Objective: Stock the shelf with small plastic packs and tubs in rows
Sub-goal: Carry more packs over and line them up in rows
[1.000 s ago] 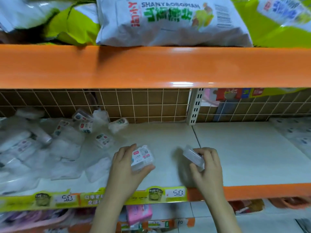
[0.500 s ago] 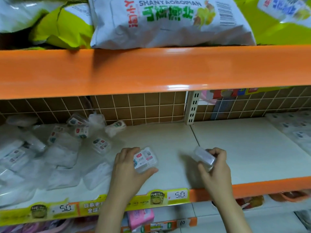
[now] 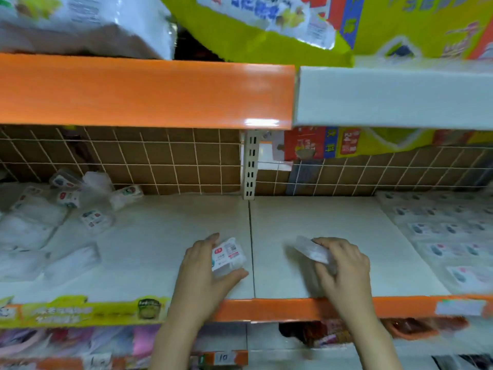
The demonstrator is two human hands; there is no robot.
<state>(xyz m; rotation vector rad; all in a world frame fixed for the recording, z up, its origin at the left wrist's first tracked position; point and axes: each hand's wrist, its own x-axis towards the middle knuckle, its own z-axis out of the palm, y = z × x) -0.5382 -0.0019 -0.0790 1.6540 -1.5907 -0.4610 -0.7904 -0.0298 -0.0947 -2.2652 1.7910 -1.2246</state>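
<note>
My left hand (image 3: 205,276) grips a small clear tub with a red and white label (image 3: 229,257), low over the white shelf board (image 3: 165,252) just left of the board seam. To the right of the seam, my right hand (image 3: 344,265) holds a second clear tub (image 3: 310,248), tilted, close above the shelf. A loose heap of clear packs and tubs (image 3: 53,222) lies on the shelf's left part. Flat packs lie in rows (image 3: 448,236) at the far right.
An orange shelf edge (image 3: 144,94) and a white one (image 3: 394,97) overhang the working shelf, carrying large snack bags (image 3: 256,30). A slotted upright (image 3: 250,166) and wire grid back the shelf. Its front lip (image 3: 280,308) is orange with yellow price strips (image 3: 85,311).
The view swung to the right and closer. Both hands, each still holding its tub, have shifted rightward along the shelf; the right hand now sits past the board seam.
</note>
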